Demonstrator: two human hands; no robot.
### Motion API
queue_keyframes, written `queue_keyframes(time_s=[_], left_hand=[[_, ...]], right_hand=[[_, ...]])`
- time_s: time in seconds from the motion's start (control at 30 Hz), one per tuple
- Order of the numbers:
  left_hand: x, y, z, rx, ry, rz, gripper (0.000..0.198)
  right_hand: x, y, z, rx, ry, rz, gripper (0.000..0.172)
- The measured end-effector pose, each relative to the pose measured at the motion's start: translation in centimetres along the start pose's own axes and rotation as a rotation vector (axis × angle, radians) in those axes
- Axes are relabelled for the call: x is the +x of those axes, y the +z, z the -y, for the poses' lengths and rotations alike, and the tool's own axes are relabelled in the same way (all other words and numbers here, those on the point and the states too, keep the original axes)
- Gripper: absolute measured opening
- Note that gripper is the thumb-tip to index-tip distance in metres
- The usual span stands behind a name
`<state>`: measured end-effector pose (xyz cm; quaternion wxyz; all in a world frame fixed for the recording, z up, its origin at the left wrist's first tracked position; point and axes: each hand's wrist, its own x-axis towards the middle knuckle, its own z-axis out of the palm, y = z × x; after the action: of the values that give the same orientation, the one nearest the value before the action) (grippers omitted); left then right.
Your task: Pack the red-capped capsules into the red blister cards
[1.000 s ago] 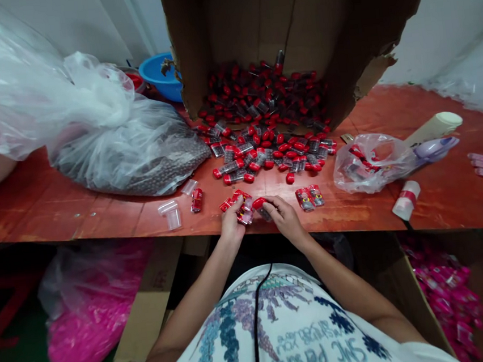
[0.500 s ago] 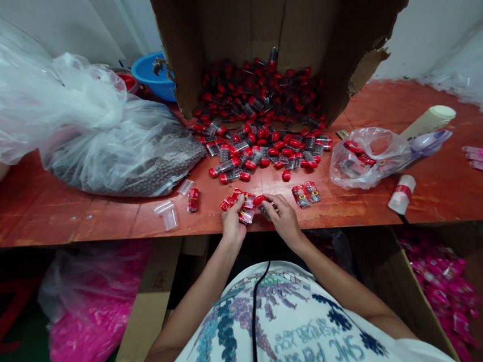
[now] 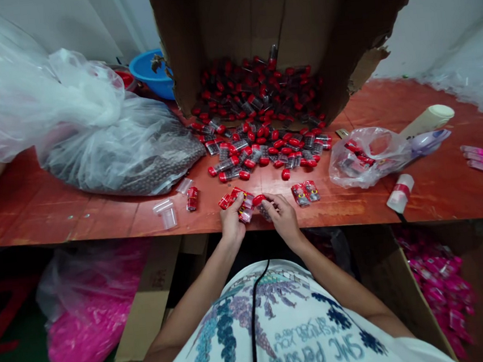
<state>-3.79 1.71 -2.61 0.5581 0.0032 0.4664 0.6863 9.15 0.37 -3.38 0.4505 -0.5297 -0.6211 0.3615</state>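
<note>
Near the table's front edge, my left hand (image 3: 231, 219) is closed on several small red printed labels or wrappers (image 3: 243, 200), some with clear plastic. My right hand (image 3: 282, 214) pinches a small clear tube with a red cap (image 3: 259, 200), its dark contents partly hidden by my fingers. The tube's cap sits right beside the wrappers. Two red-printed wrapped tubes (image 3: 305, 193) lie together just right of my right hand. Left of my hands are a red roll of labels (image 3: 192, 199) and a few clear empty tubes (image 3: 168, 215).
A big cardboard box (image 3: 322, 42) lies on its side, spilling a heap of red-capped tubes (image 3: 259, 145). A plastic bag of dark beads (image 3: 123, 152) rests at left. On the right are a small clear bag (image 3: 363, 161) and a white bottle (image 3: 400, 193). Pink items (image 3: 444, 292) fill a box below.
The red-capped tube in my right hand has tilted slightly, its cap turning more upward. My hands stay in nearly the same place.
</note>
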Motion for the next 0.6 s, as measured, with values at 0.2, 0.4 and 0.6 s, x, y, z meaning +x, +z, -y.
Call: queue_keyframes(time_s=[0.2,0.4,0.6], left_hand=[[-0.3,-0.1,0.3,0.050,0.073,0.031,0.024],[-1.0,-0.2,0.3,0.100,0.101,0.106,0.024],[-1.2,-0.5,0.0,0.204,0.063,0.301,0.023]], right_hand=[[0.0,0.3,-0.1,0.093,0.074,-0.022,0.031],[-0.2,0.7,-0.3,0.294,0.213,0.021,0.031],[-0.1,0.1,0.0,0.328,0.204,0.022,0.027]])
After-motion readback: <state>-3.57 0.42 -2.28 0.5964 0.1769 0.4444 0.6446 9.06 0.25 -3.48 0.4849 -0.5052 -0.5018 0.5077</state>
